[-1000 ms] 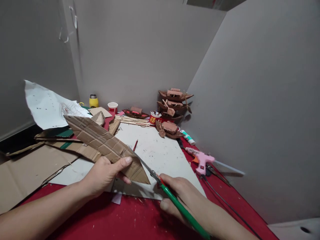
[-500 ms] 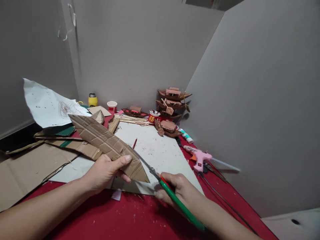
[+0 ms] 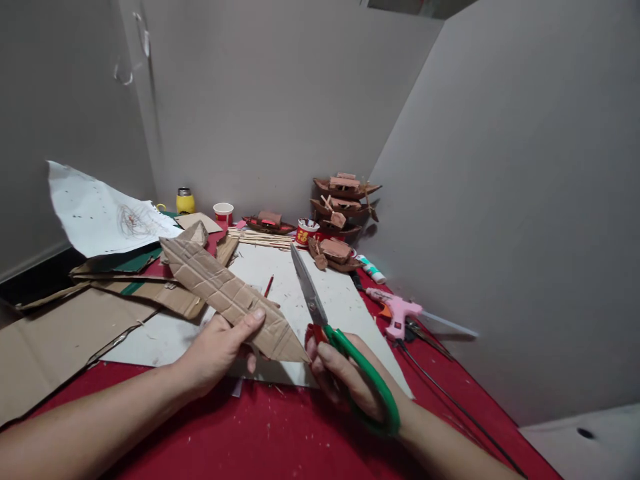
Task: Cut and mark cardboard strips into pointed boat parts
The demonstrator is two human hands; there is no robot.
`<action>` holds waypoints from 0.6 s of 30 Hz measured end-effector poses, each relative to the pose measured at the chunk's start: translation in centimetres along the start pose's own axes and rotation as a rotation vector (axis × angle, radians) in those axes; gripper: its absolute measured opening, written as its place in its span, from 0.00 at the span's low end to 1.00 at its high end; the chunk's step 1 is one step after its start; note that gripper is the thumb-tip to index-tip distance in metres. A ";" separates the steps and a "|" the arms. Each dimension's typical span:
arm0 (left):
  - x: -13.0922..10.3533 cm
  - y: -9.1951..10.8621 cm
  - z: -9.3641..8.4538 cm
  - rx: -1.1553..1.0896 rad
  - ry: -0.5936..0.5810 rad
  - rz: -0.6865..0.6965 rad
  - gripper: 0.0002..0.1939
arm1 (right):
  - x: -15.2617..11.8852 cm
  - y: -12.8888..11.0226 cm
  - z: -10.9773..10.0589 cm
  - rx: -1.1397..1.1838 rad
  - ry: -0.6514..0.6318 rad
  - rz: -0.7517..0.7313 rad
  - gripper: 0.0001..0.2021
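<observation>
A long brown piece of cardboard [image 3: 220, 290], pointed at its near end and marked with creases, is pinched in my left hand [image 3: 225, 343], thumb on top and fingers beneath. My right hand [image 3: 345, 367] grips scissors [image 3: 313, 303] with green and red handles. Their blades look closed, point up and away, and stand apart from the cardboard's long edge. The cardboard's near tip reaches the fingers of my right hand; whether they touch it I cannot tell. Beneath both hands lies a white board [image 3: 330, 293] on a red cloth [image 3: 240, 433].
Small model boats [image 3: 345, 207] are stacked at the back right, near a red cup [image 3: 307, 233] and thin sticks [image 3: 263, 239]. A pink glue gun [image 3: 397, 313] with a cord lies right. Cardboard sheets [image 3: 55, 340] and drawn-on paper [image 3: 100, 213] cover the left. A pencil [image 3: 269, 287] rests mid-board.
The scissors have come away from the cardboard's edge and swung upright, blades now together. My left hand has shifted the cardboard slightly right, its near tip now by my right fingers.
</observation>
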State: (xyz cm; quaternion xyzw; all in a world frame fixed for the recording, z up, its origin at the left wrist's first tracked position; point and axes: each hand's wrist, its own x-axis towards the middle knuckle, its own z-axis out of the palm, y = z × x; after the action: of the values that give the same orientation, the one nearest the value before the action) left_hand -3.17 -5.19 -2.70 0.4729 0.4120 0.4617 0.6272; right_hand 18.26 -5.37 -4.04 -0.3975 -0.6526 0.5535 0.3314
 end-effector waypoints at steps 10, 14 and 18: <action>-0.6 -0.2 -0.1 0.141 -0.138 -0.055 0.19 | -0.2 -0.5 -0.6 0.095 0.043 0.004 0.15; 0.2 1.1 -1.2 0.136 0.010 -0.026 0.16 | -0.3 -0.8 -2.2 0.059 0.059 -0.044 0.13; 0.3 1.1 -1.6 0.288 0.099 -0.080 0.19 | -0.3 -1.7 -2.8 -0.019 0.124 -0.043 0.11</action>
State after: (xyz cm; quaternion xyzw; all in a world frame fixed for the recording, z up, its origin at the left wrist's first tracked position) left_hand -4.84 -4.45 -1.95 0.5180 0.5229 0.3952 0.5496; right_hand 20.54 -4.46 -1.91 -0.4202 -0.6442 0.5145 0.3792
